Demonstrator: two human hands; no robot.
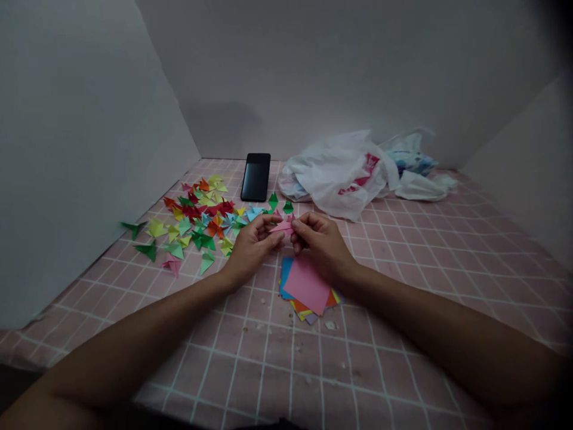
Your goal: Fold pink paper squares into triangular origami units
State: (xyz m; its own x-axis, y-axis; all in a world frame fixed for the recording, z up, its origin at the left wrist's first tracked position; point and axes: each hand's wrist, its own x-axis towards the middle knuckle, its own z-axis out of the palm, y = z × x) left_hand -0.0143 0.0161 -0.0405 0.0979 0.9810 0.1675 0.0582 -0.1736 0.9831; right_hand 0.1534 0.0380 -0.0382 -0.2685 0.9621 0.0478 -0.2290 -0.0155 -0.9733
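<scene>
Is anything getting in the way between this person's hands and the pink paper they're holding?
No, nothing visible does. The left hand and right hand touch the pink paper directly, holding it from either side. The stack of coloured squares lies below the hands, not between them and the paper.
</scene>
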